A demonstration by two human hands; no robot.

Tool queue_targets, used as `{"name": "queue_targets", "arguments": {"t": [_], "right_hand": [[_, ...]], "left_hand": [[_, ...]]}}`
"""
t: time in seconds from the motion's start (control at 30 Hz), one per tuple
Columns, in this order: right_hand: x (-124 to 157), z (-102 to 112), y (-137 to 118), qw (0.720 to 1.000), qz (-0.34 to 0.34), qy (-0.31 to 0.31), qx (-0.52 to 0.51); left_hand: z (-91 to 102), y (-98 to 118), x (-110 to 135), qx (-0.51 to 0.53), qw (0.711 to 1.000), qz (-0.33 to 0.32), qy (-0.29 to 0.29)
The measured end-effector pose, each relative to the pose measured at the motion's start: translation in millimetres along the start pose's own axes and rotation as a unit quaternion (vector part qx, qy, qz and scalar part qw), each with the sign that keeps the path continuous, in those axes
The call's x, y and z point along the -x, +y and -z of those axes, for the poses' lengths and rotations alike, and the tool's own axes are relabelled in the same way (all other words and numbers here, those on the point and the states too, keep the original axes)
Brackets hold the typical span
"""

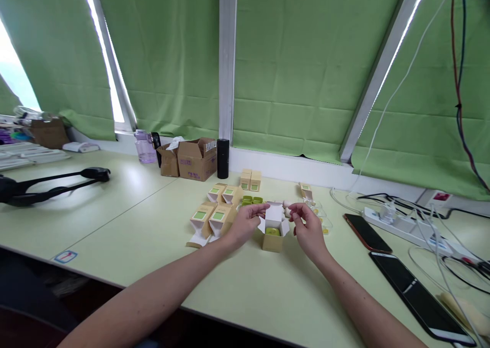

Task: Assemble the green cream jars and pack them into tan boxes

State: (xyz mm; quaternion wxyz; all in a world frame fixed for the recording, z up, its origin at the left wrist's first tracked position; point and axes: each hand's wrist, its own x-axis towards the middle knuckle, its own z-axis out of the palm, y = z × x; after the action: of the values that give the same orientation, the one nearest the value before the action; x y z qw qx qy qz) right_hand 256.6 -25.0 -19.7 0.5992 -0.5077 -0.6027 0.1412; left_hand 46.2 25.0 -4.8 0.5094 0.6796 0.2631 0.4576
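A small kraft carton point(272, 243) stands upright in front of me, its white inner flaps raised. Inside it shows a green lidded item point(273, 231). My left hand point(245, 225) is at the carton's left, fingers stretched toward the raised back flap; whether they touch it I cannot tell. On the right, my right hand point(309, 230) has its thumb and fingertips drawn together beside the flap, and what they hold, if anything, is too small to make out. Green containers point(252, 200) and pale round items point(286, 205) lie behind the carton, partly hidden.
Several opened kraft cartons point(218, 215) lie to the left, with two closed cartons point(250, 179) farther back. Clear plastic pieces point(325, 223) lie right. Two phones point(367, 233) and a power strip point(406, 228) with cables occupy the right. A black bottle point(222, 158) and cardboard box point(197, 159) stand behind.
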Motion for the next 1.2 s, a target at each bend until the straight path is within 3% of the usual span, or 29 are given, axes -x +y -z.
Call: {"name": "queue_targets", "arguments": {"t": [0.17, 0.3, 0.63, 1.2], "right_hand": [[1.1, -4.8, 5.1, 0.998, -0.031, -0.023, -0.052], [2.2, -7.3, 3.5, 0.994, -0.042, -0.038, -0.095], [1.6, -10.4, -7.5, 0.963, -0.158, -0.064, -0.206], [2.5, -9.6, -10.9, 0.956, -0.165, -0.083, -0.228]], "left_hand": [[0.7, 2.7, -0.1, 0.049, 0.998, 0.044, 0.022], [0.5, 2.8, -0.4, 0.065, 0.996, 0.047, 0.039], [-3.3, -1.6, -0.5, 0.091, 0.995, 0.036, 0.025], [-6.0, -3.0, 1.7, 0.027, 0.999, 0.028, 0.010]]}}
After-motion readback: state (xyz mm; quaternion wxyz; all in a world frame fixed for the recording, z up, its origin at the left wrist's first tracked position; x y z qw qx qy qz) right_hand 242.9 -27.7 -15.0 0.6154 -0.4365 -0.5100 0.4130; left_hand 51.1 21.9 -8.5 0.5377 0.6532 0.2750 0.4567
